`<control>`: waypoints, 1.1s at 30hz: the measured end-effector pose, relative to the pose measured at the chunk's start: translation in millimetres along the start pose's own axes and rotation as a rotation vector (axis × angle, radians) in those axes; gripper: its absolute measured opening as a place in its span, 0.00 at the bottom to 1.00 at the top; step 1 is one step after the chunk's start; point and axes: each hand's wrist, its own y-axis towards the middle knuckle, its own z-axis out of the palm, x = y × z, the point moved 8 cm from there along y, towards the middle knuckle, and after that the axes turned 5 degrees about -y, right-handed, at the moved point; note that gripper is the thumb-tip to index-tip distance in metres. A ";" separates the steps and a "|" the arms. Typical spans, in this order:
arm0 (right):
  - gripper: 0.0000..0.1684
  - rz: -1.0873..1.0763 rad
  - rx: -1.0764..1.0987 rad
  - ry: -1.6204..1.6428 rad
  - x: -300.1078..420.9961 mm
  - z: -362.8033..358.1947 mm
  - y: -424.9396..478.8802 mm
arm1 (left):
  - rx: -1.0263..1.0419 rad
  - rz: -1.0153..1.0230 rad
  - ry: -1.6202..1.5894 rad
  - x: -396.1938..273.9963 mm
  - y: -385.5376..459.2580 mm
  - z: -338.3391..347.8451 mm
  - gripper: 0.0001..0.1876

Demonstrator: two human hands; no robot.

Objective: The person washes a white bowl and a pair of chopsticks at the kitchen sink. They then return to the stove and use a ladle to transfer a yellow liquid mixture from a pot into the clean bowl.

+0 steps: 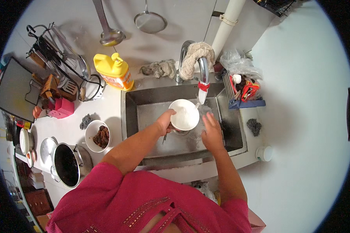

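My left hand (164, 122) grips a white bowl (185, 115) by its left rim, thumb on top, over the stainless steel sink (169, 151). A thin dark utensil (164, 138), perhaps a handle, sticks out below those fingers; the rest of it is hidden. Water runs from the tap's white spout (202, 96) close by the bowl's right rim. To the right of the bowl, apart from it, my right hand (213, 132) is held with nothing in it, fingers extended under the running water. The bowl's inside looks white and wet.
Left of the sink stand a white bowl of dark brown food (101, 137), a steel pot (86, 169) and a yellow detergent jug (113, 71). A cloth (197, 58) wraps the faucet. To the right are a blue rack (246, 103), a scouring pad (253, 127) and a white tub (264, 153).
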 end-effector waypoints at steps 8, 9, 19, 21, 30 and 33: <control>0.43 0.779 0.272 1.656 13.0 62.2 -26.9 | 0.170 -0.092 -0.165 37.3 1.9 10.1 0.22; 0.42 0.752 0.276 1.682 24.3 63.9 -24.9 | 0.180 -0.098 -0.171 37.6 -2.4 9.2 0.23; 0.36 0.888 0.116 1.526 1.7 58.9 -26.9 | 0.002 -0.049 0.138 35.7 6.8 -25.6 0.15; 0.36 0.888 0.102 1.605 6.4 66.7 -23.9 | 0.022 -0.070 0.114 53.4 13.4 -26.7 0.11; 0.40 0.598 -0.061 0.819 23.5 19.7 3.9 | -0.005 -0.096 0.021 68.6 19.3 -13.4 0.12; 0.51 0.252 -0.036 -0.029 69.1 -19.0 22.9 | -0.026 -0.200 -0.046 91.0 30.0 -9.4 0.12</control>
